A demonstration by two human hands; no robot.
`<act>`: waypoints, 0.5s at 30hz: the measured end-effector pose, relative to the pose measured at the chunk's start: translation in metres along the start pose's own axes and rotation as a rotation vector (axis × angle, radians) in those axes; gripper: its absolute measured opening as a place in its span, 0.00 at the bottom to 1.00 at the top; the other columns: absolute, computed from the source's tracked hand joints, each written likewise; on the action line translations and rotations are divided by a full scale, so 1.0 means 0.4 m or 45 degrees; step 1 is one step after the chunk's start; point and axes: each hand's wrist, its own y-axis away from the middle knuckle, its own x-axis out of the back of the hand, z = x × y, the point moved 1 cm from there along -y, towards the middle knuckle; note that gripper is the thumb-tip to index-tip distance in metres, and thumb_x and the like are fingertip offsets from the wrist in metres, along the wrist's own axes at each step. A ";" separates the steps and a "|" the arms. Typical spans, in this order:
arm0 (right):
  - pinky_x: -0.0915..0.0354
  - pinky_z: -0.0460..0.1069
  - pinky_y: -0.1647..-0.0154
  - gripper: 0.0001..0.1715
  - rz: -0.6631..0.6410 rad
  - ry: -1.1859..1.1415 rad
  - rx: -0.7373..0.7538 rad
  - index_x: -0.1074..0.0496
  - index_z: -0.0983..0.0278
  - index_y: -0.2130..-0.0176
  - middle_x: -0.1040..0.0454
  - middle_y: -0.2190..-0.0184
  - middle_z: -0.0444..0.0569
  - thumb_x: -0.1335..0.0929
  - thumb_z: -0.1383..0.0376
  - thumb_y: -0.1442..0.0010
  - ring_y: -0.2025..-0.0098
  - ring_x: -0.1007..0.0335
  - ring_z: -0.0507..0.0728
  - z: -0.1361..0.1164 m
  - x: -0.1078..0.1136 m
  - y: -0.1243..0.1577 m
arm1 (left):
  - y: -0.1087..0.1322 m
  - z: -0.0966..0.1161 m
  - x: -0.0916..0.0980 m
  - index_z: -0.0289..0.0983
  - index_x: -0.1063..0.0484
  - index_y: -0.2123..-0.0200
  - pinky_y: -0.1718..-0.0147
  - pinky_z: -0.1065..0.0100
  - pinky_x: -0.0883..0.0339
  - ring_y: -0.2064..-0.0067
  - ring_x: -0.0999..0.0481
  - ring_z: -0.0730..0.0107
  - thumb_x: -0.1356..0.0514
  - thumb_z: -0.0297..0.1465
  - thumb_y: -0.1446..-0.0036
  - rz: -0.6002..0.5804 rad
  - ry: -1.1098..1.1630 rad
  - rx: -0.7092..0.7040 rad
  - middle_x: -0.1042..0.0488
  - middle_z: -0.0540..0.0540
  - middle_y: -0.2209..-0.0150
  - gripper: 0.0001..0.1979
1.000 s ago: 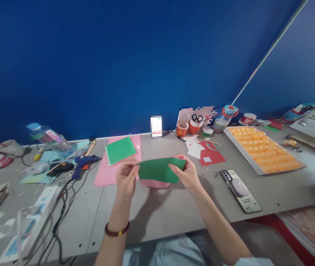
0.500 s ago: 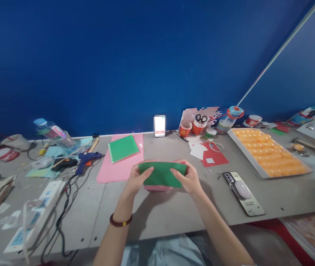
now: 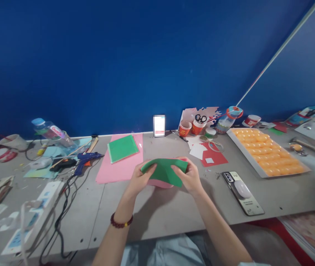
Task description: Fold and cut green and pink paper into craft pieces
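Both hands hold up a sheet of green paper (image 3: 164,171) above the middle of the table. My left hand (image 3: 139,177) grips its left end, thumb on the near face. The right end is pinched by my right hand (image 3: 191,175) in the same way. The sheet bows between them. Pink paper (image 3: 160,183) shows behind and below the green sheet; how the two are joined is hidden. Left of my hands, a stack of green paper (image 3: 122,148) lies on a larger pink sheet (image 3: 106,173).
At left lie a blue glue gun (image 3: 86,160), a power strip (image 3: 32,218) with cables and a plastic bottle (image 3: 53,132). Paper cups (image 3: 185,128), one with scissors (image 3: 201,118), stand at the back. To the right are a phone (image 3: 242,193) and a tray of orange balls (image 3: 268,153).
The green paper has gone from nearly flat to bowed, its left end curling up. My left hand has shifted slightly to the right, closer to my right hand.
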 end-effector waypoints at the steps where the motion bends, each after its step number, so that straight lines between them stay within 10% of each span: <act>1: 0.34 0.47 0.69 0.11 -0.008 0.016 0.015 0.28 0.63 0.67 0.26 0.71 0.46 0.30 0.59 0.49 0.70 0.32 0.54 0.001 -0.001 0.000 | 0.000 -0.013 0.000 0.36 0.22 0.64 0.60 0.64 0.27 0.61 0.22 0.60 0.38 0.40 0.47 0.019 0.019 -0.001 0.20 0.45 0.63 0.14; 15: 0.35 0.46 0.72 0.14 0.104 -0.016 -0.038 0.28 0.63 0.68 0.29 0.75 0.44 0.29 0.56 0.52 0.73 0.34 0.52 0.001 0.001 -0.012 | -0.011 0.020 0.001 0.37 0.21 0.64 0.64 0.67 0.27 0.63 0.22 0.62 0.40 0.36 0.45 -0.084 -0.123 -0.121 0.20 0.47 0.65 0.11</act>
